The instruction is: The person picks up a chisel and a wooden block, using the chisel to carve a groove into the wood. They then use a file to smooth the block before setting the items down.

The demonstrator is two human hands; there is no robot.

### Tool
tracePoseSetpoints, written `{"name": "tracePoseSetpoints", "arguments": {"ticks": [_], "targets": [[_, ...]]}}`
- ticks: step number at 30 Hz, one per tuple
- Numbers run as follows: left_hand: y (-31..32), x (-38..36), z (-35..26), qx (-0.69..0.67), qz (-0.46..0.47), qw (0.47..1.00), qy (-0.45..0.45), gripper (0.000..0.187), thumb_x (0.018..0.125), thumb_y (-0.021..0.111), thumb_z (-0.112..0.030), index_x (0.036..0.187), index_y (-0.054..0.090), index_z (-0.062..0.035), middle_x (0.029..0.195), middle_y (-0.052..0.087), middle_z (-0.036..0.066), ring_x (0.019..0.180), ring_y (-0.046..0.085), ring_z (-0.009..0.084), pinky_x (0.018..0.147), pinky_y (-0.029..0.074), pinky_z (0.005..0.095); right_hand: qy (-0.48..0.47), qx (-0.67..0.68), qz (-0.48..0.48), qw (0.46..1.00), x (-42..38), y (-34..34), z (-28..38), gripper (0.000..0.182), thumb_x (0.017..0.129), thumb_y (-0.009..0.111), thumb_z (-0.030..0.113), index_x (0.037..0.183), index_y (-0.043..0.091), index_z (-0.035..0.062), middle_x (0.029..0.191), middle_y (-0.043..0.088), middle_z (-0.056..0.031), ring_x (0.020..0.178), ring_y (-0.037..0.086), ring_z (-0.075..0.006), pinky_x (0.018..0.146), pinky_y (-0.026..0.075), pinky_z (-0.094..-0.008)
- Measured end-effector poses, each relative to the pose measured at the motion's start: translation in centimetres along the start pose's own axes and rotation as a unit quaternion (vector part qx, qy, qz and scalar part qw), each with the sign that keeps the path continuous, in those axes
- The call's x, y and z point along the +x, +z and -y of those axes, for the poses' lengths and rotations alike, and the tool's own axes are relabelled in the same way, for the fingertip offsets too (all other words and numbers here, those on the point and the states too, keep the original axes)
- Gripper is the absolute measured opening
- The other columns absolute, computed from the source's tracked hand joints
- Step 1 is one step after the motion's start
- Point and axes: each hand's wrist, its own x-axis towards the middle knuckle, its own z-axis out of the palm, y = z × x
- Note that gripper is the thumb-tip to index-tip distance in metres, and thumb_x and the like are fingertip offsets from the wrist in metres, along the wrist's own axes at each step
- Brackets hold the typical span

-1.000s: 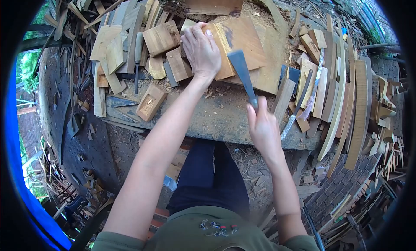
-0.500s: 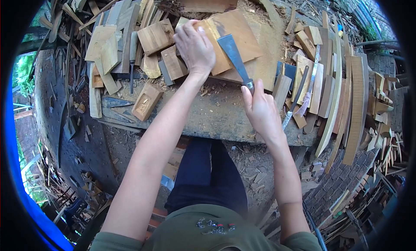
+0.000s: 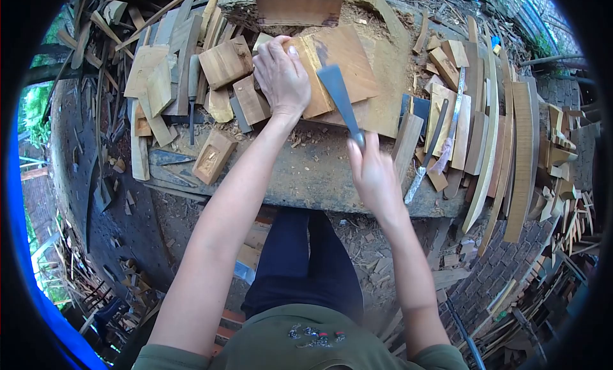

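Note:
My left hand (image 3: 281, 83) is closed over the left edge of a reddish-brown wooden board (image 3: 351, 60), thumb on its top face. A pale yellowish strip runs across the board close to that hand. In my right hand (image 3: 378, 178) is a chisel (image 3: 338, 95) with a wide, flared blade. Fingers wrap its handle, which they mostly hide. The blade points away from me and overlaps the board in this view, its broad end close to the pale strip. The board lies tilted on a larger wood slab (image 3: 389, 70) on the workbench (image 3: 300, 172).
Several wood blocks (image 3: 225, 61) crowd the left, beside a slim tool with a grey handle (image 3: 194, 76). A mortised block (image 3: 214, 155) lies nearer the front edge. Long wood strips (image 3: 525, 153) and a file-like tool (image 3: 438, 132) lie on the right. An upright wood piece (image 3: 299, 5) stands behind.
My right hand has drawn the chisel a little toward me and left, so its blade end sits lower over the board. My left hand keeps its grip; the view has shifted slightly.

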Motion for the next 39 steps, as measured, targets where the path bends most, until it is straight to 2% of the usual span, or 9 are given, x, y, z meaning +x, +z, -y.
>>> {"name": "tracePoseSetpoints", "arguments": {"ticks": [5,6,13,18,22,27,32,37,39], "targets": [[-0.4,0.1,0.0,0.006,0.011,1.000,-0.006,0.022,0.096,0.047,-0.018,0.116,0.053,-0.0083,0.113,0.050,0.012,0.106,0.046,0.0310,0.095,0.035,0.0444,0.036,0.029,0.020,0.999,2.9,-1.1,2.4,0.032,0.102,0.048,0.031,0.107,0.046,-0.0008,0.073,0.062,-0.0303,0.074,0.060,-0.0525,0.064,0.047,-0.0580],[-0.5,0.1,-0.1,0.003,0.012,1.000,-0.005,0.023,0.096,0.048,-0.017,0.117,0.052,-0.0095,0.111,0.048,0.011,0.105,0.046,0.0301,0.095,0.035,0.0437,-0.026,-0.018,-0.027,0.999,5.1,-0.5,2.6,0.032,0.102,0.046,0.033,0.101,0.045,0.0006,0.068,0.063,-0.0289,0.068,0.064,-0.0493,0.057,0.051,-0.0571],[-0.3,0.0,-0.1,-0.010,0.012,1.000,-0.020,0.022,0.097,0.048,-0.019,0.116,0.053,-0.0086,0.113,0.049,0.013,0.107,0.046,0.0316,0.095,0.036,0.0447,0.021,0.014,0.010,1.000,-2.0,-1.1,1.1,0.033,0.102,0.045,0.033,0.100,0.045,0.0007,0.067,0.062,-0.0290,0.067,0.063,-0.0498,0.056,0.050,-0.0580],[-0.6,0.1,0.0,0.000,0.026,0.999,-0.023,0.023,0.098,0.046,-0.020,0.116,0.052,-0.0082,0.113,0.049,0.013,0.107,0.046,0.0316,0.095,0.036,0.0451,-0.013,-0.014,-0.026,0.999,3.5,0.4,1.9,0.027,0.102,0.048,0.029,0.102,0.043,0.0017,0.065,0.062,-0.0276,0.067,0.063,-0.0486,0.056,0.050,-0.0583],[0.0,0.1,-0.1,-0.005,0.007,1.000,-0.016,0.023,0.098,0.046,-0.021,0.117,0.052,-0.0091,0.113,0.049,0.012,0.106,0.046,0.0316,0.094,0.036,0.0450,0.002,0.050,-0.016,0.999,-4.0,0.9,-0.7,0.024,0.101,0.050,0.024,0.103,0.042,0.0010,0.065,0.062,-0.0264,0.066,0.063,-0.0479,0.054,0.048,-0.0575],[-0.2,0.0,0.1,0.011,0.014,1.000,-0.005,0.023,0.096,0.048,-0.018,0.117,0.050,-0.0096,0.112,0.047,0.011,0.104,0.045,0.0304,0.093,0.034,0.0443,-0.023,0.014,-0.031,0.999,0.5,1.0,0.1,0.025,0.102,0.049,0.025,0.101,0.042,0.0013,0.065,0.061,-0.0267,0.063,0.061,-0.0483,0.052,0.047,-0.0569],[-0.1,0.0,0.2,-0.009,0.008,1.000,-0.005,0.024,0.096,0.047,-0.019,0.118,0.050,-0.0097,0.111,0.048,0.011,0.104,0.046,0.0309,0.093,0.035,0.0453,0.028,0.064,-0.012,0.997,-5.0,1.8,-1.6,0.026,0.102,0.049,0.027,0.104,0.043,0.0017,0.064,0.062,-0.0252,0.063,0.063,-0.0473,0.053,0.050,-0.0561],[-0.5,0.0,0.4,0.009,0.016,1.000,0.003,0.023,0.097,0.047,-0.020,0.117,0.051,-0.0085,0.114,0.049,0.013,0.105,0.046,0.0321,0.093,0.036,0.0447,-0.019,-0.012,-0.037,0.999,0.2,1.5,-0.4,0.027,0.102,0.049,0.027,0.103,0.043,0.0009,0.062,0.060,-0.0257,0.061,0.063,-0.0460,0.051,0.049,-0.0554],[-0.2,0.1,0.3,-0.004,0.004,1.000,0.006,0.023,0.097,0.047,-0.020,0.117,0.052,-0.0080,0.113,0.049,0.013,0.104,0.046,0.0322,0.093,0.036,0.0449,0.004,0.029,-0.017,0.999,-1.7,1.3,-0.5,0.027,0.102,0.049,0.028,0.101,0.042,0.0011,0.063,0.061,-0.0259,0.062,0.063,-0.0459,0.051,0.049,-0.0554]]}}
